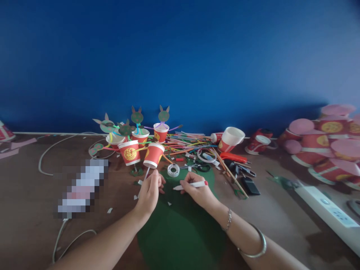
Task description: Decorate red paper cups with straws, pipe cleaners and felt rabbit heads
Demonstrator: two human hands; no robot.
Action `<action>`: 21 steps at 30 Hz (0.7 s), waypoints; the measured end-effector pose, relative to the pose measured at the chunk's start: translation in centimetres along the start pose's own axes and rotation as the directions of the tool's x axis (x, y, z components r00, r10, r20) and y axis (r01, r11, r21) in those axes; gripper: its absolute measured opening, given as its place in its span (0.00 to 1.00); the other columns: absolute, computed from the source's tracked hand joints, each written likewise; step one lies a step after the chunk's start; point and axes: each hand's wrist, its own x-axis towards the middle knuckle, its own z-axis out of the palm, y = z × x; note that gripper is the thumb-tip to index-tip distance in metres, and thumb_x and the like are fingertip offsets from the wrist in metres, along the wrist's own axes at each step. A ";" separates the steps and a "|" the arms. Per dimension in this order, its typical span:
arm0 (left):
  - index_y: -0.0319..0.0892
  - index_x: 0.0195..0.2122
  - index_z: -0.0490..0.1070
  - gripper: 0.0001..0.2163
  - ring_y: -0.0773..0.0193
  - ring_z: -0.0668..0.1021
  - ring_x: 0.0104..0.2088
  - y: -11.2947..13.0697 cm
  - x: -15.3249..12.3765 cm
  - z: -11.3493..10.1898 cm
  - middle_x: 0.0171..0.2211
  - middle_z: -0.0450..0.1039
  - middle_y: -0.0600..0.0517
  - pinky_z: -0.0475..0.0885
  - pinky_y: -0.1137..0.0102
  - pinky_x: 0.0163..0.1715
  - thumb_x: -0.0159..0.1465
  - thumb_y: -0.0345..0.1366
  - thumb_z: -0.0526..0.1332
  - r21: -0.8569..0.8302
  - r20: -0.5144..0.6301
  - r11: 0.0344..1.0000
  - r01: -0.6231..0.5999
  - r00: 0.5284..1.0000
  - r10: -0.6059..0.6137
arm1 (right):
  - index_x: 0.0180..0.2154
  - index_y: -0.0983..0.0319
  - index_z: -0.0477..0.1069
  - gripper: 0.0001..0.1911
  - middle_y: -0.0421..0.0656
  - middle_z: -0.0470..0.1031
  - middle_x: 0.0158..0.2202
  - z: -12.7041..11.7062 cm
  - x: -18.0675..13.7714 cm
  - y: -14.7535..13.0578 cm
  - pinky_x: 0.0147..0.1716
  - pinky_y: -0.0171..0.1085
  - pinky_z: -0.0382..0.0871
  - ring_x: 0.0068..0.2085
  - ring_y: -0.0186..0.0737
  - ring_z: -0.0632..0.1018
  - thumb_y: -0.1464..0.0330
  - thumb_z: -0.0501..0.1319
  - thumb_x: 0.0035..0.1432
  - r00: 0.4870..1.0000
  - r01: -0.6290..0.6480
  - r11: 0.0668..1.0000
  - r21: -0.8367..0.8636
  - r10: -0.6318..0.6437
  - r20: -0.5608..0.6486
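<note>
My left hand (149, 192) is closed in a pinch at the far edge of a green paper sheet (180, 228), holding something small I cannot make out, just below a tilted red paper cup (153, 154). My right hand (195, 191) is closed around a white pen with a red end (191, 185), its tip pointing left toward my left hand over the green sheet. A roll of white tape (173, 170) lies just beyond both hands.
Red cups with green paper animal heads on straws (137, 137) stand behind. A heap of coloured straws and sticks (188, 146), scissors (201, 167), a red cutter (233, 157), a white power strip (326, 208), cables (60, 240) and stacked red cups (323, 146) lie around.
</note>
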 end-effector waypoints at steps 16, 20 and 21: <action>0.44 0.19 0.55 0.22 0.64 0.71 0.27 0.0 0.0 0.0 0.24 0.65 0.52 0.72 0.70 0.29 0.62 0.55 0.46 -0.041 -0.032 0.999 0.002 0.999 -0.003 | 0.23 0.59 0.62 0.10 0.38 0.73 0.18 0.3 0.1 -0.3 0.16 0.30 0.56 0.18 0.31 0.68 0.65 0.60 0.51 0.997 -0.080 0.991 0.104 0.077 0.029; 0.43 0.20 0.57 0.22 0.65 0.70 0.26 0.1 0.0 0.0 0.24 0.63 0.53 0.72 0.70 0.29 0.62 0.55 0.46 -0.052 -0.021 0.999 0.011 1.000 -0.012 | 0.20 0.59 0.60 0.12 0.38 0.73 0.17 0.7 0.1 -0.3 0.19 0.31 0.58 0.20 0.33 0.70 0.66 0.60 0.51 0.999 -0.046 0.999 0.000 0.046 0.023; 0.43 0.20 0.56 0.22 0.65 0.70 0.26 0.1 0.0 0.0 0.23 0.63 0.53 0.72 0.70 0.29 0.62 0.55 0.46 -0.055 -0.019 0.998 0.011 1.000 -0.012 | 0.20 0.59 0.60 0.13 0.38 0.73 0.17 0.8 0.2 -0.2 0.20 0.31 0.58 0.21 0.33 0.71 0.66 0.60 0.52 0.999 -0.041 0.999 -0.009 0.041 0.019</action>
